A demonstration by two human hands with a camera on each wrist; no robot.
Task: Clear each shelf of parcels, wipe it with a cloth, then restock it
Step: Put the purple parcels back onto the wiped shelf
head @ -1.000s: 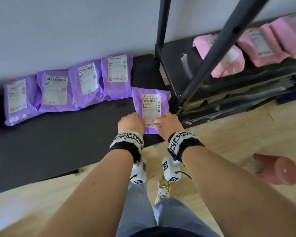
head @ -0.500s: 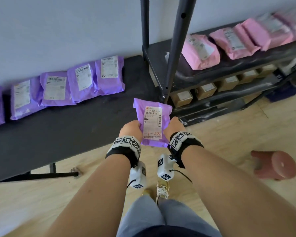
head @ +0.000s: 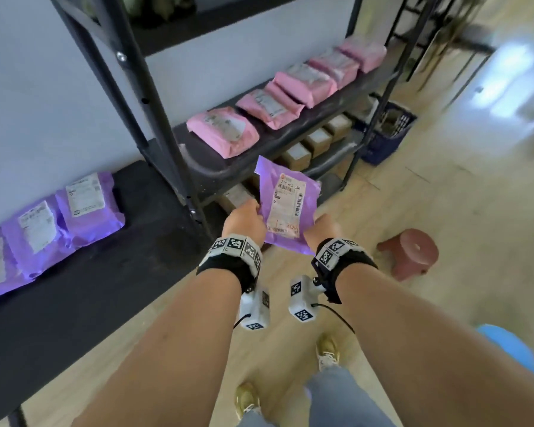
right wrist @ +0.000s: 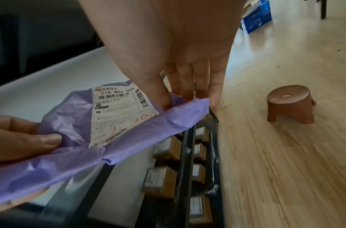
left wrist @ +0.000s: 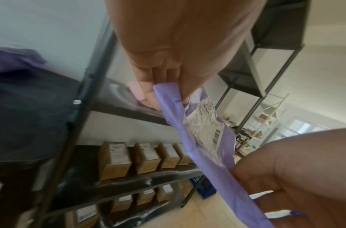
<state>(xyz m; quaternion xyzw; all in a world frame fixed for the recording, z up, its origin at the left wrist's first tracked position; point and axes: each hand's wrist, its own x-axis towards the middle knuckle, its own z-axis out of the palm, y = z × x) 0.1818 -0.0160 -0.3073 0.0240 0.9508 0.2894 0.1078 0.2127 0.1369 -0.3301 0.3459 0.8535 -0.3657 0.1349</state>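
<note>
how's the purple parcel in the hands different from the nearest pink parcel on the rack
The purple parcel is held in the air, pinched by the left hand and the right hand; the nearest pink parcel lies on the rack shelf. The purple parcel is purple and looks flat; the pink parcel is pink and plump. Both are soft plastic mailers with a white shipping label.

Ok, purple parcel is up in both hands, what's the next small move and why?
Probably carry the purple parcel up toward the rack shelf ahead. The left hand and right hand pinch its lower corners, and it hangs in the air just before the row of pink parcels.
</note>
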